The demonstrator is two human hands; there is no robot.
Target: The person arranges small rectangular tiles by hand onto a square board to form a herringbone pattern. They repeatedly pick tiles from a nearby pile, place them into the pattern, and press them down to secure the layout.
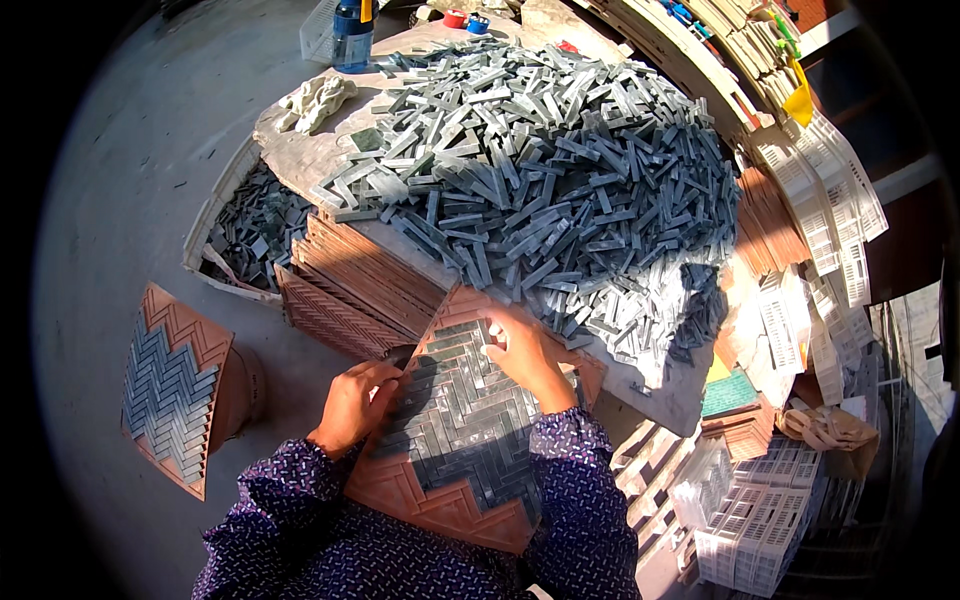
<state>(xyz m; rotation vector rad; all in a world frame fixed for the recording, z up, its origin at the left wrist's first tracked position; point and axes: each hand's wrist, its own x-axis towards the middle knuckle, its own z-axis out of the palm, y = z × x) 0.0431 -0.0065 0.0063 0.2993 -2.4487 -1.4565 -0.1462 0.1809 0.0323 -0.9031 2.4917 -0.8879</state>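
Note:
A reddish-brown herringbone mould board (410, 490) lies tilted in front of me, its grooves largely filled with dark grey-green stone strips (470, 410). My right hand (525, 360) is over its upper part, thumb and fingers curled down close to the strips; whatever they pinch is too small to make out. At the board's left edge, my left hand (350, 405) has its fingers bent together, with a small dark thing at their tips that I cannot identify. Just beyond the board, a large heap of loose stone strips (560, 170) covers the worktable (650, 385).
Stacked brown mould boards (350, 270) lean left of the table, near a tub (195, 235) of stone pieces. Another filled board (175, 385) rests on a round support. White gloves (315, 102) and a blue bottle (353, 38) are far left; white plastic crates (755, 530) stand right.

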